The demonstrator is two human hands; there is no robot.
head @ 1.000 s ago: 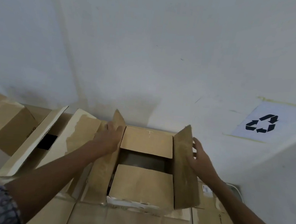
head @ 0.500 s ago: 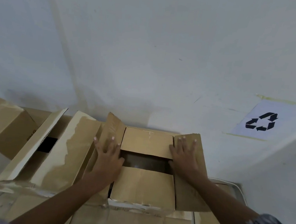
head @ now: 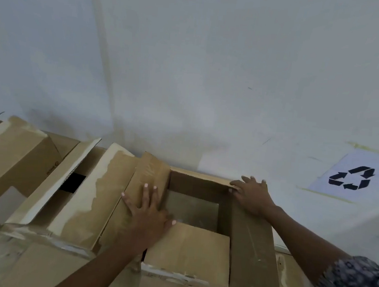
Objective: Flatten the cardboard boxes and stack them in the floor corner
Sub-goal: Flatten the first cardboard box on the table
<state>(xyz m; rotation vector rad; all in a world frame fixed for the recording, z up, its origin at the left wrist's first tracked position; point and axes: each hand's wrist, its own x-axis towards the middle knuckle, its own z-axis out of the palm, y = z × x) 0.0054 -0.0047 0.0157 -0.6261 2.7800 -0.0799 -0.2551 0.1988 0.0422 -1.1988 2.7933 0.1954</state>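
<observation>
An open brown cardboard box [head: 187, 254] stands against the white wall, its inside showing as a dark square hole. My left hand [head: 148, 211] lies flat, fingers spread, on the box's left flap. My right hand [head: 251, 195] presses palm-down on the far end of the right flap, which is folded outward. The near flap lies level over the front half of the opening. The far flap has gone down inside the box or back against the wall; I cannot tell which.
More open cardboard boxes [head: 41, 182] stand in a row to the left along the wall. Other boxes [head: 33, 267] lie underneath in the foreground. A paper sheet with a recycling symbol [head: 351, 179] is taped to the wall at the right.
The side flaps stood upright a second ago and now lie pushed outward. Both hands went from gripping the flaps to pressing flat on them. The far flap no longer covers the opening.
</observation>
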